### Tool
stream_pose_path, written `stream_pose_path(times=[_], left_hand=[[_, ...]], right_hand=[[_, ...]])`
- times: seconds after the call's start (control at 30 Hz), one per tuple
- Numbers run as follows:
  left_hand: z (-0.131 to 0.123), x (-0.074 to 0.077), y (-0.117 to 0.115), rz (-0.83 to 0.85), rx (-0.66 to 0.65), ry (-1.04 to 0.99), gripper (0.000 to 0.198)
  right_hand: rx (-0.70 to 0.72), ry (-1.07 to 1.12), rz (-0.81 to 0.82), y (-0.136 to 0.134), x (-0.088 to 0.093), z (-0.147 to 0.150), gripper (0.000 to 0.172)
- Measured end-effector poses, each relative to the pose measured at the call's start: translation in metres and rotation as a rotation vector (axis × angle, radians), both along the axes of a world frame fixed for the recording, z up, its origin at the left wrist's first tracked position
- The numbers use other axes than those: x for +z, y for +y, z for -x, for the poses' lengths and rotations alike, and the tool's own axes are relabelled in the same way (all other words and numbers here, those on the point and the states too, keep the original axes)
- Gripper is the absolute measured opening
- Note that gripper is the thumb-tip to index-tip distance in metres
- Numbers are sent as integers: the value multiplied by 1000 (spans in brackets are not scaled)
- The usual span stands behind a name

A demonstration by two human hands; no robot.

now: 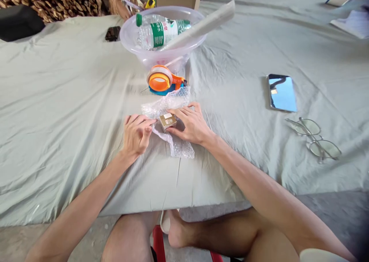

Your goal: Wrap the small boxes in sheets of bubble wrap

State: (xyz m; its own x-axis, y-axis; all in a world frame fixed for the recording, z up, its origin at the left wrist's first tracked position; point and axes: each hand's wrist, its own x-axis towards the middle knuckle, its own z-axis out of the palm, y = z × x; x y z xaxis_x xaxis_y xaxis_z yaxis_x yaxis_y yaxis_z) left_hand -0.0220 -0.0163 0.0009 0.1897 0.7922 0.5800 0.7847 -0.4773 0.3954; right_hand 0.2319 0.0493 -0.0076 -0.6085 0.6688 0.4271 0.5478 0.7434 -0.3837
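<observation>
A single small gold box (167, 120) sits on one sheet of bubble wrap (173, 102) near the front edge of the cloth-covered table (72, 100). The right hand (191, 124) lies low with its fingers fanned, thumb and forefinger pinching the box. The left hand (137, 133) has its fingers curled together, tips touching the box's left side. Beyond are one orange tape dispenser (162, 81) and one clear bowl (129, 35) holding one water bottle (160, 31). To the right lie one phone (281, 93) and one pair of glasses (314, 137).
</observation>
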Motion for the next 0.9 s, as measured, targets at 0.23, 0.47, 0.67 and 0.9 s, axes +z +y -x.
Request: stream_pose_path(times=[0.23,0.47,0.67,0.9], left_hand=[[10,14,2,-281,-379,162,71],[23,9,10,-70,-431,205,62],[16,8,11,17,-197,378,48],[16,-5,16,129,84,212,51]], right_hand=[[-137,-2,-17,3,-1,2,49],[-93,31,-10,14,-13,-4,48],[-53,91,6,19,-18,-6,42],[24,36,69,20,-8,-9,34]])
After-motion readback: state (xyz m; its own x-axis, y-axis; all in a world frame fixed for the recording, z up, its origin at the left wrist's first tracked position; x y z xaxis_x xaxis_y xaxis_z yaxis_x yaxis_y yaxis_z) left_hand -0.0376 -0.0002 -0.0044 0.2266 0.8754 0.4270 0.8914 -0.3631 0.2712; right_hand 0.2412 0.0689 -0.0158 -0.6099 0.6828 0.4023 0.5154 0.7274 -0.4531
